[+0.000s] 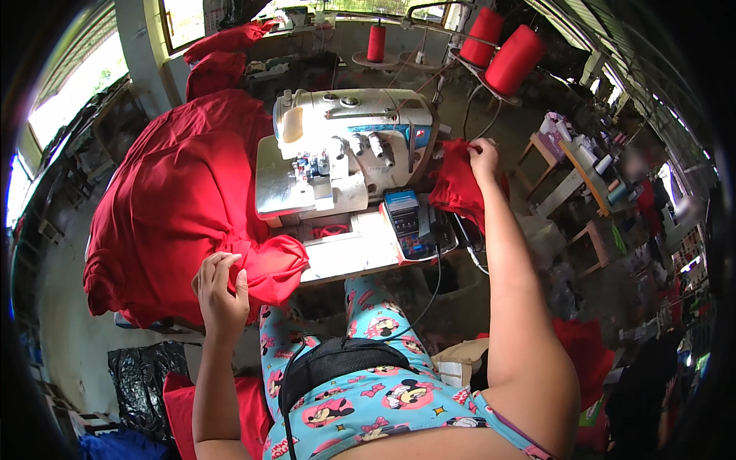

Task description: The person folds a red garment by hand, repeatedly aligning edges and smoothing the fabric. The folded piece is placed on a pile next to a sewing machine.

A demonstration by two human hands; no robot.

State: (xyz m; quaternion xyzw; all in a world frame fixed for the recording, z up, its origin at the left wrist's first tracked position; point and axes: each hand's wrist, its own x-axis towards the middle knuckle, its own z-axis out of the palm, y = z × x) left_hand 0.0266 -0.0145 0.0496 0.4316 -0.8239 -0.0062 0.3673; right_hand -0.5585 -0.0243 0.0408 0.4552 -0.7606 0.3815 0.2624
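A white sewing machine (353,146) with several thread dials stands on the table in front of me. To its left, a large heap of red fabric (176,199) spreads toward me. My left hand (222,291) is at the near edge of this heap, its fingers bent against the cloth and the thumb apart from them. Right of the machine, a stack of red fabric pieces (458,184) hangs over the table's side. My right hand (483,159) pinches the top of that stack; its fingertips are partly hidden.
A phone (408,222) with a lit screen lies on the table's near right, with a cable (439,287) running toward me. Red thread cones (515,61) stand on a rack behind the machine. A black plastic bag (146,383) lies on the floor at left. A wooden table (586,180) stands farther right.
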